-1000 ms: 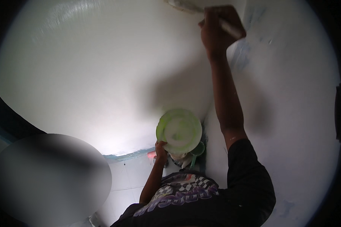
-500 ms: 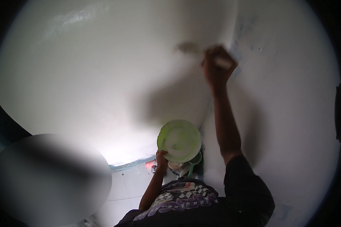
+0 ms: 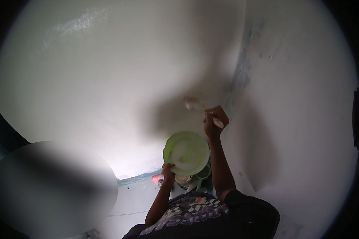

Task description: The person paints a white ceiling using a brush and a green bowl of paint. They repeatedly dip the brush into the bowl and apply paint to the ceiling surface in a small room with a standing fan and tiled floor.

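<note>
Both our hands are full: our left hand [image 3: 168, 173] clamps its fingers on the edge of a round, pale-green dish [image 3: 186, 153]; above it, our right hand [image 3: 212, 128], fingers wrapped tight, grips a pale-handled paintbrush [image 3: 194, 104], whitish head near a white wall [image 3: 95, 87].

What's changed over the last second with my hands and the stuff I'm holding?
Your right hand came down from the top of the view, bringing the brush to just above the round green plate. Nothing was taken hold of or let go: your right hand still grips the brush, your left hand the plate.
</note>
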A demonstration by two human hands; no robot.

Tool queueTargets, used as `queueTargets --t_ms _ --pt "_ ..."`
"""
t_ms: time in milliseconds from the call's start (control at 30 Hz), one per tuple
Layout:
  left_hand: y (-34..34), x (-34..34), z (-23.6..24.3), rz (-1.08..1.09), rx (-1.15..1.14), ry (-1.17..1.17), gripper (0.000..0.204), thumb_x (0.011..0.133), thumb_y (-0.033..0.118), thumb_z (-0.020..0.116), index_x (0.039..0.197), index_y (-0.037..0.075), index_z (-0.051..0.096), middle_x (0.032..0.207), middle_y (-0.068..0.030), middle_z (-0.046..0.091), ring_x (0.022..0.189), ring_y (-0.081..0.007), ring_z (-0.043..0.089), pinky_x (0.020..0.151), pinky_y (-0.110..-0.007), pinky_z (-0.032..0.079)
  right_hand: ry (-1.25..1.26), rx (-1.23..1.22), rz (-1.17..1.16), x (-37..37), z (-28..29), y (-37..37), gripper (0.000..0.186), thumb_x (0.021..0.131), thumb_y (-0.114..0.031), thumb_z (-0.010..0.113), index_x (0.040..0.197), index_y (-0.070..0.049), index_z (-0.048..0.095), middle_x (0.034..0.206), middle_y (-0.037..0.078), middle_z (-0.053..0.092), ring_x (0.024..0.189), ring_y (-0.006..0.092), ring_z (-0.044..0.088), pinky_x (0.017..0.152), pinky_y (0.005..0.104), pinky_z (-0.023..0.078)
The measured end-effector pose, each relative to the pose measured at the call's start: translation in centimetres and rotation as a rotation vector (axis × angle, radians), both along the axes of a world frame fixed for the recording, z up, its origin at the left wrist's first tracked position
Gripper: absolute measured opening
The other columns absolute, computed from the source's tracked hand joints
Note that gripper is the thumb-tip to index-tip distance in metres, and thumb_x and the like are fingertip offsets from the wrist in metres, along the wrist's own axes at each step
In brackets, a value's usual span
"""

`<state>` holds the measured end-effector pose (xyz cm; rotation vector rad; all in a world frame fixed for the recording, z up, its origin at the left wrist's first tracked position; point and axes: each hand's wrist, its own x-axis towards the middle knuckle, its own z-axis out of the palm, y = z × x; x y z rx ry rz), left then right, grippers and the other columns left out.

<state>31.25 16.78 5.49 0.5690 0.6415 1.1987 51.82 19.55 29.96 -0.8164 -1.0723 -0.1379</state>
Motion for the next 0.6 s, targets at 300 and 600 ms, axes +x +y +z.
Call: queueTargets --t_ms 300,600 --pt "-0.4 -0.5 1.2 -0.012 -0.016 -0.016 0.047 0.068 0.01 0.05 0.114 0.0 0.052 0.106 -0.013 0.056 0.099 -0.0276 0.057 0.09 -0.038 0.046 -0.269 0.713 -0.185 -1.2 23.0 1.7 0.005 0.072 0.0 0.067 0.073 -0.004 0.063 0.076 0.008 0.064 0.068 0.0207 0.062 0.063 0.0315 0.049" --pt "0.3 -0.2 -0.5 0.015 0.002 0.003 0.049 0.068 0.01 0.049 0.115 -0.002 0.052 0.105 -0.0117 0.058 0.098 -0.0259 0.058 0.09 -0.037 0.047 -0.318 0.403 -0.301 1.9 4.2 2.8 0.009 0.083 -0.003 0.063 0.075 -0.002 0.065 0.075 0.011 0.063 0.065 0.0161 0.061 0.051 0.0275 0.05"
